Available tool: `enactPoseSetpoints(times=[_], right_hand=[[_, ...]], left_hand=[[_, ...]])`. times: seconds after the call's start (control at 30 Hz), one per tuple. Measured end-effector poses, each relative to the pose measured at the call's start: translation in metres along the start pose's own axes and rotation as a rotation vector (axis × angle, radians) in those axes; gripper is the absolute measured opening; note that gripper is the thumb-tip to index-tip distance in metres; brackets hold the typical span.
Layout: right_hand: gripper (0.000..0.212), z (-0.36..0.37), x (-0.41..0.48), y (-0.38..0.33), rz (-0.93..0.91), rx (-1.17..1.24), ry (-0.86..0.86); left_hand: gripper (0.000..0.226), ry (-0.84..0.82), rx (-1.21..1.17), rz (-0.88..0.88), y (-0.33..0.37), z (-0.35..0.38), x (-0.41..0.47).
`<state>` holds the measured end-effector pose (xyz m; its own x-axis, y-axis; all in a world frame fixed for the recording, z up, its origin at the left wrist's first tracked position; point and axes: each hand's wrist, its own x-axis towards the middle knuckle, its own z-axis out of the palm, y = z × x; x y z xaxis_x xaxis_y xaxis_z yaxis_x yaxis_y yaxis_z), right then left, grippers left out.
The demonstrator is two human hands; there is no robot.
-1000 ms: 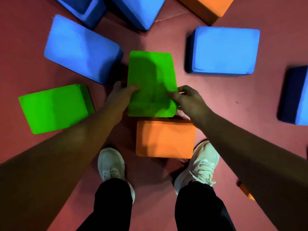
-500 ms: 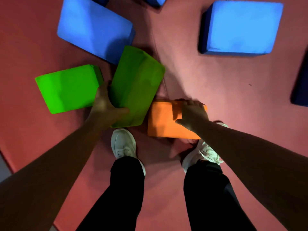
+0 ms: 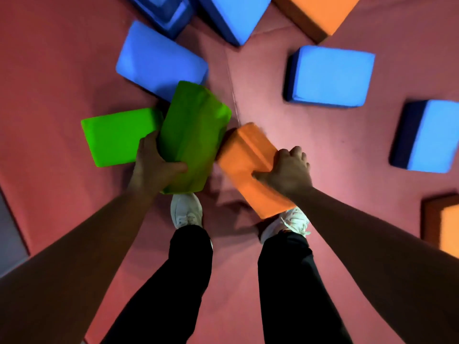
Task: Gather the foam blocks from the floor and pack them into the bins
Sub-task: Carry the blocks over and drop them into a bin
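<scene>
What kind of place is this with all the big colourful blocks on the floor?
Most likely a soft-play room or gym. The red floor looks like padded matting, and big foam blocks lie scattered on it, like this blue block and the far orange block.

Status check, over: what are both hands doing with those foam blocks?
Left hand grips green block, tilted. Right hand grips orange block, tilted. Second green block on floor beside left hand. No bins in view.
</scene>
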<state>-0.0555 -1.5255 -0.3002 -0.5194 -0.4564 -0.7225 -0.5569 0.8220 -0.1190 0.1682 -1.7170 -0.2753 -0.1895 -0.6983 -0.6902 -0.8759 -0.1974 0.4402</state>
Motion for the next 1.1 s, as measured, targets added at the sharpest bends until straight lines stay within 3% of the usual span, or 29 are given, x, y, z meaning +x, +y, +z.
enactPoseSetpoints(times=[0.23, 0.4, 0.53, 0.6, 0.77, 1.1], right_hand=[[0.085, -0.185, -0.102, -0.056, 0.086, 0.169, 0.287], [0.085, -0.303, -0.225, -0.096, 0.098, 0.302, 0.412], [0.081, -0.374, -0.328, -0.125, 0.034, 0.376, 0.511], [0.078, -0.400, -0.370, -0.133, -0.003, 0.412, 0.555], [0.075, -0.439, -0.441, -0.148, -0.119, 0.464, 0.618], [0.075, -0.459, -0.510, -0.143, -0.605, 0.260, 0.618]], left_hand=[[0.109, 0.120, -0.103, 0.089, 0.114, -0.129, -0.057], [0.081, 0.153, -0.122, 0.214, 0.199, -0.238, -0.152], [0.086, 0.148, -0.212, 0.236, 0.201, -0.297, -0.201], [0.094, 0.172, -0.172, 0.268, 0.209, -0.324, -0.240], [0.086, 0.265, -0.246, 0.277, 0.234, -0.375, -0.383], [0.089, 0.805, -0.346, 0.097, 0.194, -0.363, -0.556]])
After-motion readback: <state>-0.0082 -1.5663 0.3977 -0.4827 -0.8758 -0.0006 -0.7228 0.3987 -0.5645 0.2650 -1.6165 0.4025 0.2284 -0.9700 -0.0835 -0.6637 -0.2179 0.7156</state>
